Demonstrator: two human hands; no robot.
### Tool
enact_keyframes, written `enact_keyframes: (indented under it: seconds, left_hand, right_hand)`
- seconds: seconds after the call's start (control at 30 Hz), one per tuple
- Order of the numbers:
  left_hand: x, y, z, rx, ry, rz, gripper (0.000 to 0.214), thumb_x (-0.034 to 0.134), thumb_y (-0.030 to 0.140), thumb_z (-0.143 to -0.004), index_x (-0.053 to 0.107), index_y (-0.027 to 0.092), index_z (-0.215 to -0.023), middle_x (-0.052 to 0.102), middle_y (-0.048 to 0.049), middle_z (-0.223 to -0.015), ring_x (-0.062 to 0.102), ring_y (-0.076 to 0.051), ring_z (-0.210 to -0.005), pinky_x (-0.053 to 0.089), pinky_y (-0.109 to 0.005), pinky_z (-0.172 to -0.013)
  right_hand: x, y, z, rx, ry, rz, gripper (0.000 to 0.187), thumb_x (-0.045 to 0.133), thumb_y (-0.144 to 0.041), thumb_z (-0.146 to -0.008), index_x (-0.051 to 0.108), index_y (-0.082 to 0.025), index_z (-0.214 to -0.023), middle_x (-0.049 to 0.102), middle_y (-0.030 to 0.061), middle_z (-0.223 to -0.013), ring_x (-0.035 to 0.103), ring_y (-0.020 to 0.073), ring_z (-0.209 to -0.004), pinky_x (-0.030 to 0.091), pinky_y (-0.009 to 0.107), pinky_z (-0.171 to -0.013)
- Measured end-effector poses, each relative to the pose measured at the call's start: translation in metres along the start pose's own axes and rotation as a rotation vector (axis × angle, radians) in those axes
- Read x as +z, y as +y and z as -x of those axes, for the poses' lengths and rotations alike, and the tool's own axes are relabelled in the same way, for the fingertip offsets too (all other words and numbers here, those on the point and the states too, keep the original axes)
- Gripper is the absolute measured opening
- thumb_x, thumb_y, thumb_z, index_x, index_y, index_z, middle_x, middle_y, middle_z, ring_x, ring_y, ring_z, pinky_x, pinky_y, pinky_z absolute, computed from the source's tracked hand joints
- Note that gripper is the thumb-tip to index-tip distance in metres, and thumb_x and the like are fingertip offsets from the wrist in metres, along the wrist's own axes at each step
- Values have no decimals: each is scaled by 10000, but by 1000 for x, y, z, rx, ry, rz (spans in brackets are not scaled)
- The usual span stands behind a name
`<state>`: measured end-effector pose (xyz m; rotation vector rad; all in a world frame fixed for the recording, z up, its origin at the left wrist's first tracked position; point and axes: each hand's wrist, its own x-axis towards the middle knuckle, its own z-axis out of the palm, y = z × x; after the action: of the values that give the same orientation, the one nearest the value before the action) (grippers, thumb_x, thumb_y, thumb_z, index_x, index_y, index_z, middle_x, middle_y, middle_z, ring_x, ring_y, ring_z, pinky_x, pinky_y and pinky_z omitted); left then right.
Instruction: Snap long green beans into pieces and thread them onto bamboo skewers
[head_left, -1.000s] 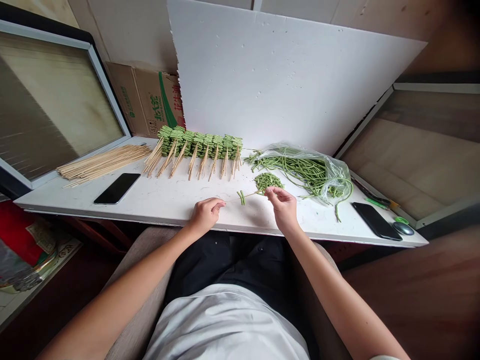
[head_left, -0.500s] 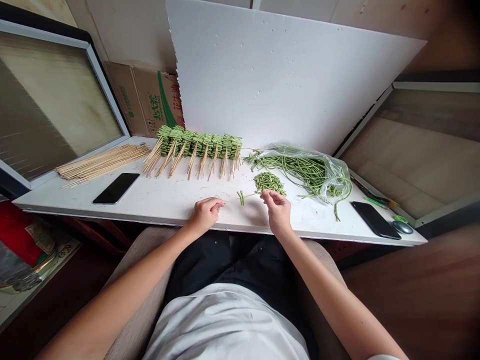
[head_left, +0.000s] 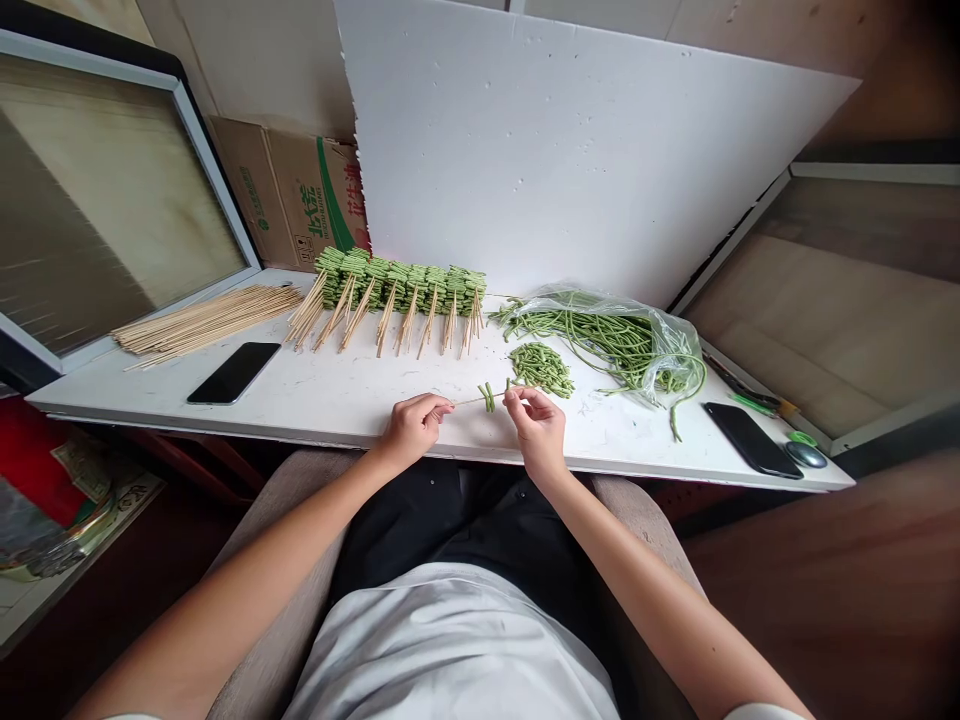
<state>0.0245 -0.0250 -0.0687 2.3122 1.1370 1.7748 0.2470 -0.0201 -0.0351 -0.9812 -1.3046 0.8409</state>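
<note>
My left hand (head_left: pixel 411 428) is closed on one end of a thin bamboo skewer (head_left: pixel 466 402) above the front of the white table. Short cut green bean pieces (head_left: pixel 487 397) are threaded crosswise near its middle. At the skewer's right end, my right hand (head_left: pixel 541 432) pinches another bean piece (head_left: pixel 508 384), partly hidden by the fingers. Just behind the right hand lies a pile of cut bean pieces (head_left: pixel 541 368). Farther back, finished-looking bean skewers (head_left: pixel 405 288) are stacked in a row, with their bare sticks fanning toward me.
Loose bamboo skewers (head_left: pixel 210 318) and a black phone (head_left: pixel 234 373) lie at the left. On the right are long green beans (head_left: pixel 607 335) in a clear plastic bag (head_left: pixel 679 350), a second phone (head_left: pixel 752 439) and a round dark object (head_left: pixel 805 455). A white board (head_left: pixel 570 150) stands behind.
My right hand has moved left, closer to my left hand, and a bean piece now shows at its fingertips by the skewer's end. The left hand has hardly moved.
</note>
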Motion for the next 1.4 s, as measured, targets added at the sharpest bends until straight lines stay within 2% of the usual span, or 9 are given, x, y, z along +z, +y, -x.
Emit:
enact_keyframes:
  seconds: [0.3, 0.5, 0.8, 0.93, 1.07, 1.2, 1.4]
  left_hand:
    - [0, 3, -1, 10, -24, -12, 258, 515, 52, -957, 725, 190, -900, 695, -9, -708, 661, -132, -619, 539, -233, -629]
    - [-1, 4, -3, -22, -8, -7, 212, 546, 117, -1001, 723, 187, -908, 683, -6, -699, 642, -127, -609, 530, -236, -639]
    - [-1, 6, -4, -46, -43, -21, 218, 558, 220, -1041, 722, 188, -902, 696, -19, -704, 642, -137, -612, 521, -250, -629]
    - [-7, 18, -15, -135, -78, 22, 128, 687, 298, -998, 742, 183, -1002, 776, -69, -901, 706, -165, -741, 533, -266, -659]
    - [-16, 40, -34, -152, -82, 146, 205, 774, 318, -949, 738, 180, -1096, 779, -91, -1052, 733, -181, -840, 568, -309, -793]
    - [-19, 54, -42, -185, -74, 230, 176, 743, 327, -978, 743, 177, -1070, 768, -92, -1051, 733, -182, -871, 579, -313, -822]
    - [-13, 51, -36, -241, -50, 337, 189, 717, 355, -1001, 757, 171, -1005, 751, -89, -1014, 727, -187, -918, 594, -299, -835]
  right_hand:
    - [3, 2, 4, -25, -59, 7, 307, 794, -552, -857, 758, -247, -842, 765, 75, -959, 669, 248, -963, 529, 366, -791]
    - [3, 2, 2, -14, -140, 17, 345, 853, -517, -803, 785, -246, -1005, 774, 93, -1114, 684, 259, -1030, 534, 357, -783]
    - [3, 7, 4, 16, -142, 50, 347, 823, -558, -821, 804, -244, -965, 798, 91, -1079, 701, 249, -936, 544, 367, -763]
    - [1, 3, 2, -12, -149, 21, 295, 836, -515, -825, 804, -249, -948, 797, 83, -1043, 703, 251, -933, 535, 369, -752]
    - [2, -3, 5, -74, -167, 34, 266, 849, -503, -821, 818, -274, -953, 791, 75, -1008, 689, 258, -946, 536, 384, -760]
    - [4, -8, 11, -133, -210, 64, 228, 851, -488, -831, 832, -307, -970, 789, 72, -1005, 677, 269, -960, 543, 410, -795]
    - [6, -8, 13, -178, -232, 63, 198, 848, -459, -851, 833, -316, -987, 785, 73, -1006, 676, 279, -991, 540, 414, -784]
